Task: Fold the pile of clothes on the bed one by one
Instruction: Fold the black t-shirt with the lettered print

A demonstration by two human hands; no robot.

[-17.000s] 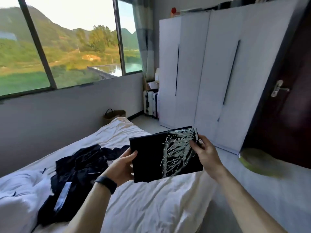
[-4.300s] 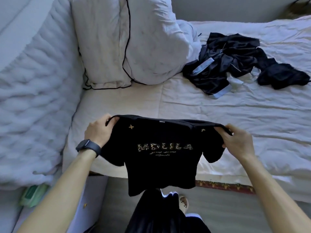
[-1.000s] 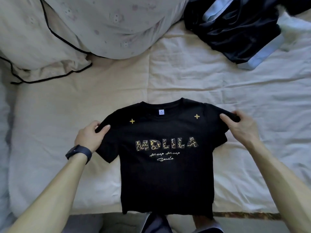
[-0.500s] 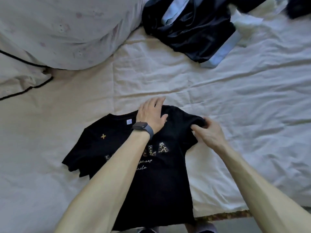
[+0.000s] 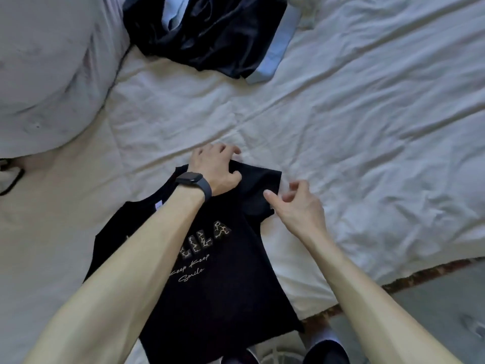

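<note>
Head view: a black T-shirt (image 5: 215, 285) lies flat, print up, on the bed (image 5: 354, 132), under both forearms. The left hand (image 5: 214, 170) (a watch (image 5: 193, 179) on its wrist) grips the shirt's far shoulder. The right hand (image 5: 296, 206) hovers with its fingers loosely spread just beside the sleeve, holding nothing. Beyond the hands lies a pile of dark clothes (image 5: 210, 35).
</note>
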